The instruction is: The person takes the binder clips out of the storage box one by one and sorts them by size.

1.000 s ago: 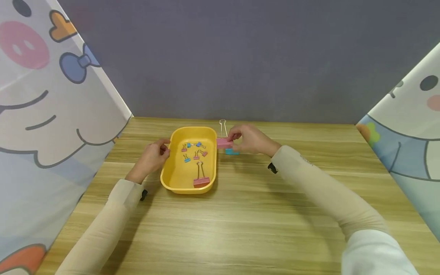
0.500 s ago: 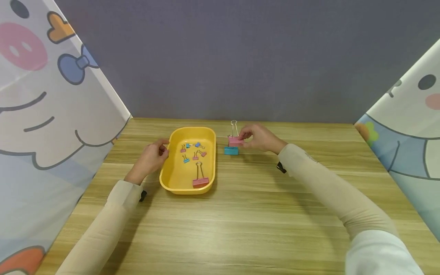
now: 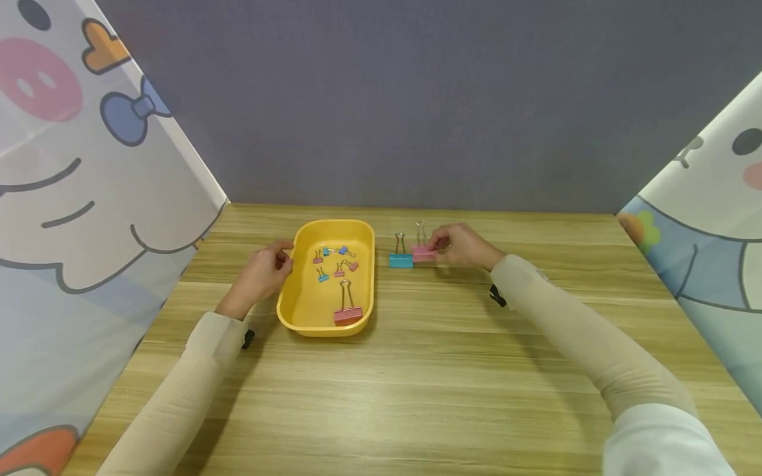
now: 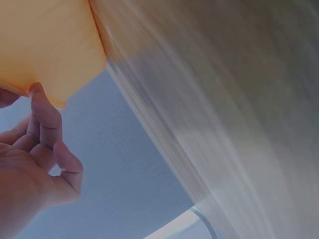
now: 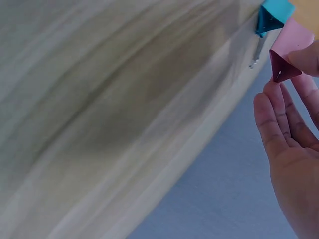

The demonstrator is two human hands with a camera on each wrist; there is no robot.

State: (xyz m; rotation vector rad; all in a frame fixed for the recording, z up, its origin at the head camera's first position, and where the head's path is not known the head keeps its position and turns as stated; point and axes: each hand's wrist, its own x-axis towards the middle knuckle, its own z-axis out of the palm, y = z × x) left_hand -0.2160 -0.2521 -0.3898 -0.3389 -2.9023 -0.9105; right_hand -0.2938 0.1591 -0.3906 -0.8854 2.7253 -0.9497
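Note:
In the head view my right hand [image 3: 461, 244] pinches a large pink binder clip [image 3: 424, 254] by one end of its body, its wire handles pointing away. Immediately left of that clip stands a large blue binder clip [image 3: 401, 260] on the table. The right wrist view shows the pink clip [image 5: 294, 42] between thumb and fingers, close to the blue clip [image 5: 277, 11]. My left hand [image 3: 264, 270] holds the left rim of a yellow tray [image 3: 325, 332] with its fingertips. Inside lie a large pink binder clip [image 3: 348, 315] and several small pink and blue ones.
The wooden table [image 3: 381, 403] extends in front of the tray and to the right. A grey panel [image 3: 417, 112] rises behind its back edge. Cartoon-printed panels stand at the left [image 3: 107, 192] and right [image 3: 714, 231].
My right hand has carried the pink clip rightward from beside the tray, past the blue clip to its right side. The blue clip has come into full view. My left hand stays at the tray.

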